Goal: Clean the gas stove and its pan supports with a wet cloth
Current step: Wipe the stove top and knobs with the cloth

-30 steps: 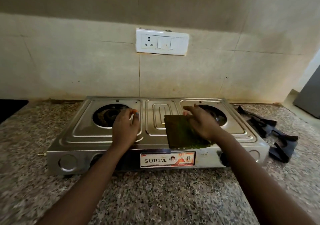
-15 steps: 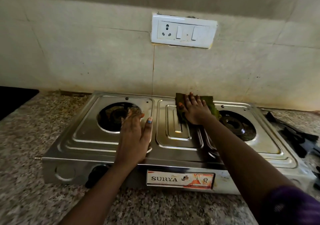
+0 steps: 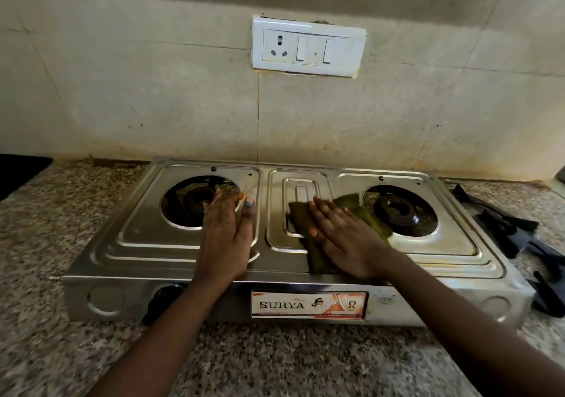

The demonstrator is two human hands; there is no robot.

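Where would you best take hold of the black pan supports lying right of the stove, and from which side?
Judging by pose, grip an upper arm of the pan supports from above: they lie flat on the counter, thin bars spread apart, clear of the stove.

Steel two-burner gas stove point(image 3: 336, 277) on the counter, a green cloth point(image 3: 315, 252) on its top and black pan supports point(image 3: 513, 231) off to its right.

The stove's shiny top shows two round burner wells, both bare, with a ridged panel between them; a black knob and a "SURYA" label sit on its front face. The dark green cloth lies flat and rumpled across the middle panel, reaching the front edge. The pan supports lie in a loose pile just beside the stove.
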